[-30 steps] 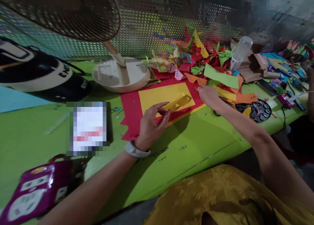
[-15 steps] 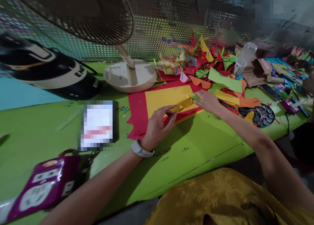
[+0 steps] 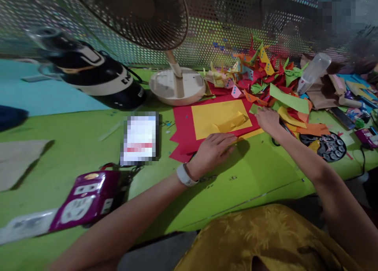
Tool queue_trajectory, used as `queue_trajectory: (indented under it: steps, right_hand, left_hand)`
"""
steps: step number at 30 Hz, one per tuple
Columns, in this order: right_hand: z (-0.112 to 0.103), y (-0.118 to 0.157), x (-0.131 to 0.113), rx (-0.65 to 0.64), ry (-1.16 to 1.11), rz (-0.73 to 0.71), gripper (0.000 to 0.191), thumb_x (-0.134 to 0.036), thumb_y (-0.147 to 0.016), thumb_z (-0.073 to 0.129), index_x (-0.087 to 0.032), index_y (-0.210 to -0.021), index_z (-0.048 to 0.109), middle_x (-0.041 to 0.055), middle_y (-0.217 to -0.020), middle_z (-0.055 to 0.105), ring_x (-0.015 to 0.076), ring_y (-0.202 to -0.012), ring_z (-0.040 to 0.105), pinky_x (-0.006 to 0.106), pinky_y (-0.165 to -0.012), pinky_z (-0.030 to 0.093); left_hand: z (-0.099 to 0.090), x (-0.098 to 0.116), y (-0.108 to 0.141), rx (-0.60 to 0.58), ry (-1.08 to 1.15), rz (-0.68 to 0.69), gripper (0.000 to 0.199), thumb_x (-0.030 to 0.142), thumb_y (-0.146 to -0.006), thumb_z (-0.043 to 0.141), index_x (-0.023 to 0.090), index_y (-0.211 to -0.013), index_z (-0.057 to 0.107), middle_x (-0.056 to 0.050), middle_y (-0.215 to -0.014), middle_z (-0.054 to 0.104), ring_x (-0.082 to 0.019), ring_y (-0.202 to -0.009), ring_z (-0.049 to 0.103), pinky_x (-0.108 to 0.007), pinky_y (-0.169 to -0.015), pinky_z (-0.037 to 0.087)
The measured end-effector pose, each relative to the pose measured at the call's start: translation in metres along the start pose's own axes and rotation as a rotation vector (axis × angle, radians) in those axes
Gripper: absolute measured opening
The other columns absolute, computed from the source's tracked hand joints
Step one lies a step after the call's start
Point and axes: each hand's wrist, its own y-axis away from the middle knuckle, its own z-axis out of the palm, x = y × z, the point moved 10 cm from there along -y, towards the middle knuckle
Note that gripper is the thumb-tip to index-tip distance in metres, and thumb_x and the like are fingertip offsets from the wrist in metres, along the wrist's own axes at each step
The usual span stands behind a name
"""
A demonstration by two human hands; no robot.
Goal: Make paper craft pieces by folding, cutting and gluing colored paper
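Folded yellow paper lies near the left hand and right hand. Each grip's opening and hold cannot be made out.

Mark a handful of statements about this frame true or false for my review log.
1. The yellow sheet lies over red paper. True.
2. The wristband is on the right arm. False: the wristband is on the left arm.
3. The folded yellow piece lies just beyond the left hand. True.
4. The right hand holds the clear bottle. False: the right hand is apart from the clear bottle, near the red paper's right edge.
5. The purple item lies nearer the person than the blurred screen. True.
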Motion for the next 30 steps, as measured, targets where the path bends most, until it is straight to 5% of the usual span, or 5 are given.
queue_trajectory:
  steps: [7, 14, 21, 26, 30]
  right_hand:
    - [-0.010, 0.008, -0.024, -0.007, -0.046, -0.172, 0.043, -0.034, -0.100, 0.044, -0.015, -0.137, 0.057, 0.0148, -0.146, 0.054, 0.0295, -0.132, 0.051, 0.042, -0.108, 0.040]
    - [-0.008, 0.037, -0.031, -0.017, -0.103, -0.319, 0.043, -0.034, -0.100, 0.046, -0.013, -0.135, 0.060, 0.0154, -0.148, 0.052, 0.0311, -0.134, 0.050, 0.045, -0.109, 0.042]
    - [0.000, 0.074, -0.010, -0.054, -0.106, -0.319, 0.040, -0.032, -0.099, 0.048, -0.016, -0.133, 0.061, 0.0130, -0.144, 0.057, 0.0275, -0.132, 0.054, 0.044, -0.109, 0.044]
    - [0.001, 0.084, 0.021, -0.041, -0.104, -0.201, 0.039, -0.029, -0.098, 0.049, -0.017, -0.133, 0.062, 0.0126, -0.141, 0.059, 0.0286, -0.128, 0.056, 0.044, -0.105, 0.046]
    - [-0.001, 0.088, 0.037, -0.081, -0.061, -0.132, 0.035, -0.024, -0.099, 0.047, -0.020, -0.128, 0.066, 0.0125, -0.136, 0.063, 0.0277, -0.123, 0.059, 0.041, -0.100, 0.048]
  left_hand:
    - [0.037, 0.003, 0.010, -0.312, -0.011, 0.012, 0.059, 0.052, -0.101, 0.037, 0.013, -0.145, 0.046, -0.018, -0.145, 0.055, -0.028, -0.134, 0.053, -0.045, -0.111, 0.044]
    - [0.039, -0.009, 0.010, -0.415, -0.045, -0.045, 0.065, 0.056, -0.102, 0.025, 0.011, -0.143, 0.049, -0.020, -0.152, 0.045, -0.028, -0.141, 0.044, -0.046, -0.115, 0.038]
    - [0.037, -0.006, 0.012, -0.474, -0.103, -0.043, 0.065, 0.055, -0.102, 0.028, 0.010, -0.141, 0.052, -0.020, -0.147, 0.051, -0.030, -0.137, 0.048, -0.046, -0.113, 0.041]
    - [0.034, -0.008, 0.015, -0.448, -0.112, -0.075, 0.060, 0.055, -0.101, 0.029, 0.018, -0.141, 0.054, -0.015, -0.148, 0.052, -0.030, -0.134, 0.052, -0.048, -0.110, 0.045]
    - [0.038, -0.007, 0.018, -0.471, -0.138, -0.037, 0.065, 0.057, -0.101, 0.026, 0.014, -0.142, 0.052, -0.017, -0.150, 0.049, -0.031, -0.138, 0.047, -0.049, -0.114, 0.041]
